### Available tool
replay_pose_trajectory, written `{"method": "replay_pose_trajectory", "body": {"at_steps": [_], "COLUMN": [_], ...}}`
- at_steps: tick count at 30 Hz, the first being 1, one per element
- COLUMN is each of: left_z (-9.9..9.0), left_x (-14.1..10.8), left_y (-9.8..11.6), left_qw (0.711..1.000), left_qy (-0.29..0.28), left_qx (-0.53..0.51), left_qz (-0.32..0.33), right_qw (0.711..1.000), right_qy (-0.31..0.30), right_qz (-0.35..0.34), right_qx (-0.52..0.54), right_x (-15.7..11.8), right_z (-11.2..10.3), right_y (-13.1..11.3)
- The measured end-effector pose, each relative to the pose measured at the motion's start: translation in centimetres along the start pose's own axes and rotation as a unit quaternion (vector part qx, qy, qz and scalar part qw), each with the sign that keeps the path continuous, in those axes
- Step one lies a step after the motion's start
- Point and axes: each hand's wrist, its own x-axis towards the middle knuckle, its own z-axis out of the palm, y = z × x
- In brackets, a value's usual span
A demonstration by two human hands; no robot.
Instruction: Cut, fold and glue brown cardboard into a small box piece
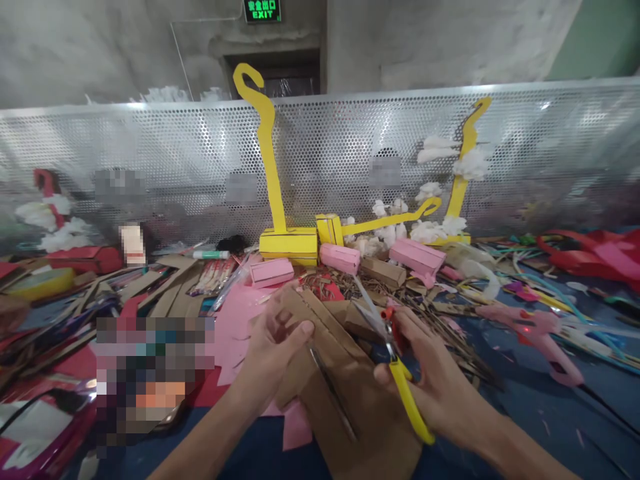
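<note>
Pinching a brown, creased sheet of flat cardboard (350, 363) between the thumb and fingers of the left hand (280, 343), low in front, over the dark blue surface (520, 433). Gripping steel-bladed scissors with yellow and red handles (391, 350) in the right hand (425, 357), holding the blades apart just beside the cardboard. Probably handling light and fairly stiff, bending readily along creases, slipping little, perhaps crushing at thin edges; best taking hold by a flat side, away from the blades. Seeing farther back small, pink, box-shaped paper pieces (271, 272) and a yellow, box-shaped base (289, 245), hiding any contents.
</note>
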Motion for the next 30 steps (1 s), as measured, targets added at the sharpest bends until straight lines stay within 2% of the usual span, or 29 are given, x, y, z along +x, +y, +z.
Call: {"method": "replay_pose_trajectory", "body": {"at_steps": [3,7,12,16,21,30], "left_z": [-0.1,0.3,0.8,0.8,0.8,0.2], "left_x": [-0.2,-0.3,-0.4,-0.7,-0.6,-0.5], "left_y": [-0.2,0.4,1.0,0.6,0.6,0.3], "left_qw": [1.000,0.999,0.992,0.988,0.990,0.988], "left_qy": [-0.015,-0.013,-0.078,-0.115,-0.104,-0.105], "left_qx": [0.016,0.045,0.093,0.106,0.096,0.116], "left_qz": [0.004,0.003,0.024,-0.001,0.004,0.015], "right_qw": [0.999,0.995,0.991,0.988,0.980,0.980], "right_qy": [-0.033,-0.087,-0.109,-0.129,-0.137,-0.151], "right_qz": [-0.002,0.038,0.067,0.089,0.140,0.120], "right_qx": [0.013,-0.013,-0.028,-0.007,-0.026,-0.049], "right_x": [-0.1,0.2,0.0,0.1,0.3,-0.3], "right_z": [0.1,0.5,0.9,1.0,1.3,2.1], "right_y": [-0.6,-0.6,-0.3,-0.8,-1.3,0.1]}}
